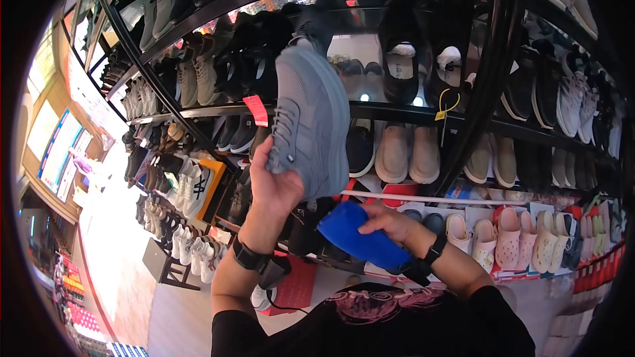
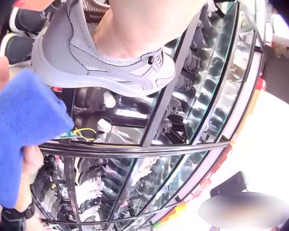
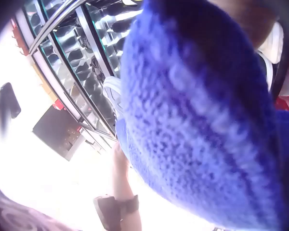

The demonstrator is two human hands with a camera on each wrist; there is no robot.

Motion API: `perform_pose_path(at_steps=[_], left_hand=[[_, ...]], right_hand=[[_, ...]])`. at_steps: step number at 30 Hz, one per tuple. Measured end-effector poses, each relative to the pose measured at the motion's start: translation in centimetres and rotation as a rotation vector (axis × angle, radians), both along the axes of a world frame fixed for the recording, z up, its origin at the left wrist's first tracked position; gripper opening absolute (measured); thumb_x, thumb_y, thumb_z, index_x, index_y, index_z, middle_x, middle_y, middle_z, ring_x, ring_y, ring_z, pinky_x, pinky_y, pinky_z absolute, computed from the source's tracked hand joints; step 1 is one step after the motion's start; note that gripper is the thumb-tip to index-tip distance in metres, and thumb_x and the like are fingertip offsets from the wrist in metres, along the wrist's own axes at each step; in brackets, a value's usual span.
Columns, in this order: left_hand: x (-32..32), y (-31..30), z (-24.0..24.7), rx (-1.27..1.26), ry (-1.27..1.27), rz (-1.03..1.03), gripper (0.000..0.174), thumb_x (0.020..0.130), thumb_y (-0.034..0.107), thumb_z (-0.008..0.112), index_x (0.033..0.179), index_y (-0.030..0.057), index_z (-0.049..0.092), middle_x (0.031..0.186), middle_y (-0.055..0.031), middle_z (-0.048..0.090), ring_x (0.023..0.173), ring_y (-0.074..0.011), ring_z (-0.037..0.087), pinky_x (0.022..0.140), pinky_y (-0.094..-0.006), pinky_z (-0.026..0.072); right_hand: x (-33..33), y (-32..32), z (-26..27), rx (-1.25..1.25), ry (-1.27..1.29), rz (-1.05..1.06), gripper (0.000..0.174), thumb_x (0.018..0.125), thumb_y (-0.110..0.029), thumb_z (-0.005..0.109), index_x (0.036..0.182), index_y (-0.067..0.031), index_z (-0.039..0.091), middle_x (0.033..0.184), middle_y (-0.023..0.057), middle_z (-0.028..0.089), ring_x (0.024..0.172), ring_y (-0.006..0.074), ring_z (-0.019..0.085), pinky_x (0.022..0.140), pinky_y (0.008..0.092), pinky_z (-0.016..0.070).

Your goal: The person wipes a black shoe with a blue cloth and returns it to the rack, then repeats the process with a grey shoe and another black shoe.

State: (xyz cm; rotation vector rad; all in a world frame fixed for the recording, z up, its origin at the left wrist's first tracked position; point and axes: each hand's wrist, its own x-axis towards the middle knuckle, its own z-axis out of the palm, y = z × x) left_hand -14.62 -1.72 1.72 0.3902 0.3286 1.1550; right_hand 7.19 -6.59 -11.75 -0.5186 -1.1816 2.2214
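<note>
A grey lace-up sneaker [image 1: 314, 119] is held up in front of the shelves, toe upward in the head view. My left hand [image 1: 276, 188] grips it at the foot opening, the thumb outside beside the laces. The other fingers are hidden in the shoe; the left wrist view shows the wrist entering the sneaker [image 2: 62, 43]. Lower and to the right, my right hand [image 1: 391, 223] holds a fuzzy blue cloth [image 1: 350, 228], thumb pressed on top. A gap separates cloth and sneaker in the head view. Up close, the blue cloth [image 3: 197, 139] fills much of the right wrist view.
Black-framed shelves [image 1: 370, 112] with many shoes stand right ahead. A red tag [image 1: 256, 111] hangs left of the sneaker, a yellow loop tag [image 1: 446, 107] to its right. Clogs [image 1: 508, 238] line a low shelf at right. Pale floor [image 1: 178, 304] shows at lower left.
</note>
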Motion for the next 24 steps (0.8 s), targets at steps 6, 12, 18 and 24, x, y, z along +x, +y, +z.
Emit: perform_pose_path(at_steps=[6,12,18,24], left_hand=[[4.2,4.6,1.9,-0.035,-0.169,0.146,0.043,0.089,0.029,0.055,0.121,-0.0003,0.054,0.127,-0.0165,0.055,0.119,-0.0313,0.051,0.107,-0.0456,0.0367],[8.0,7.9,3.3,-0.001,-0.213,0.163,0.041,0.089,0.03,0.057,0.117,-0.0006,0.055,0.119,-0.0152,0.056,0.112,-0.0286,0.054,0.1,-0.0425,0.0435],[10.7,11.4,6.4,0.035,-0.239,0.181,0.041,0.091,0.028,0.058,0.119,-0.0016,0.052,0.119,-0.0157,0.057,0.112,-0.0295,0.055,0.101,-0.0427,0.0437],[12.6,16.6,6.9,0.08,-0.257,0.148,0.042,0.092,0.033,0.058,0.116,-0.0008,0.053,0.114,-0.0144,0.06,0.105,-0.0287,0.059,0.096,-0.043,0.0472]], right_hand=[[-1.4,2.9,1.0,-0.385,0.43,-0.045,0.042,0.086,-0.016,0.056,0.124,0.0001,0.053,0.11,0.0157,0.065,0.095,0.0265,0.066,0.086,0.0391,0.054],[0.2,5.6,4.8,-0.386,0.482,-0.176,0.038,0.087,-0.024,0.055,0.114,0.0026,0.058,0.099,0.0156,0.068,0.084,0.0283,0.068,0.077,0.0401,0.0568],[2.0,9.9,7.4,-0.232,0.44,-0.231,0.037,0.086,-0.03,0.057,0.105,0.0008,0.062,0.089,0.0133,0.068,0.074,0.0258,0.067,0.068,0.0379,0.0566],[2.1,12.2,9.6,-0.085,0.385,-0.35,0.03,0.088,-0.03,0.055,0.1,-0.0028,0.062,0.085,0.0104,0.068,0.071,0.0247,0.066,0.067,0.0378,0.0556]])
